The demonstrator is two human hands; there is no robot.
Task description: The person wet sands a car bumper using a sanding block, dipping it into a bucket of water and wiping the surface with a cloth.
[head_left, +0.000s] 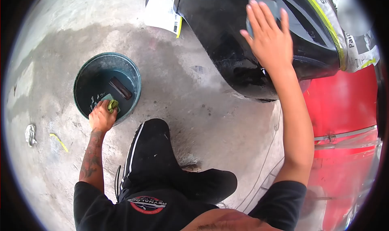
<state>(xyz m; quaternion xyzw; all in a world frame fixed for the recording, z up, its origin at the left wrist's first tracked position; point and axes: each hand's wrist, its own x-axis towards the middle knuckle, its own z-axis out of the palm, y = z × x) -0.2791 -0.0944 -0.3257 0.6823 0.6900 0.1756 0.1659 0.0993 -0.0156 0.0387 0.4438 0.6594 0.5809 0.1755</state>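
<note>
Clasping yellow-green cloth (113,106) in left hand (102,117), inside near rim of bucket (139,75). Resting right hand (270,44), spread flat, over grey pad (275,9) on black panel (235,55). Leaving floor (174,81) between.

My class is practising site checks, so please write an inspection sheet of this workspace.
Surface: concrete floor, darker patch around the bucket.
Job's things: bucket holding liquid and a dark block; glossy black panel.
Clutter: crumpled scrap and yellow strip on the floor.
Hands: left hand grips a yellow-green piece at the bucket; right hand flat over a pale pad on the panel.
Cables: thin line, cord or wire unclear.
Surroundings: red panel, printed paper.
</note>
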